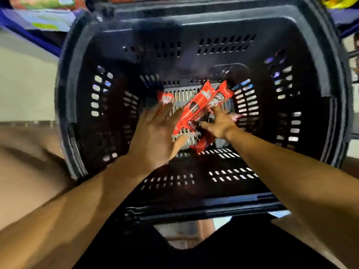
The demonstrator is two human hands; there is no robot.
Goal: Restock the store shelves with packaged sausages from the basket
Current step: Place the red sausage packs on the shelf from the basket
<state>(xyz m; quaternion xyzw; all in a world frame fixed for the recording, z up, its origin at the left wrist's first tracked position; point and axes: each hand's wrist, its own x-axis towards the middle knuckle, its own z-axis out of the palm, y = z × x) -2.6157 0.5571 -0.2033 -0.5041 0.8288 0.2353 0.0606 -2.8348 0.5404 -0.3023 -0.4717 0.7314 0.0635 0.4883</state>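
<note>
A deep black plastic basket [196, 206] with slotted walls fills the view below me. On its floor lie several red sausage packs: a pair of long ones [204, 101] slanting up to the right, a small one [165, 98] at the left, another [204, 142] near the front. My left hand [155, 133] is inside the basket with fingers spread, blurred, touching the lower end of the long packs. My right hand [221, 123] reaches in from the right, its fingers curled round the long packs.
Blue store shelving [29, 33] with blurred colourful packets sits at the top left, and more shelf edges show at the far right [351, 61]. Pale floor lies left of the basket. My dark trousers are at the bottom.
</note>
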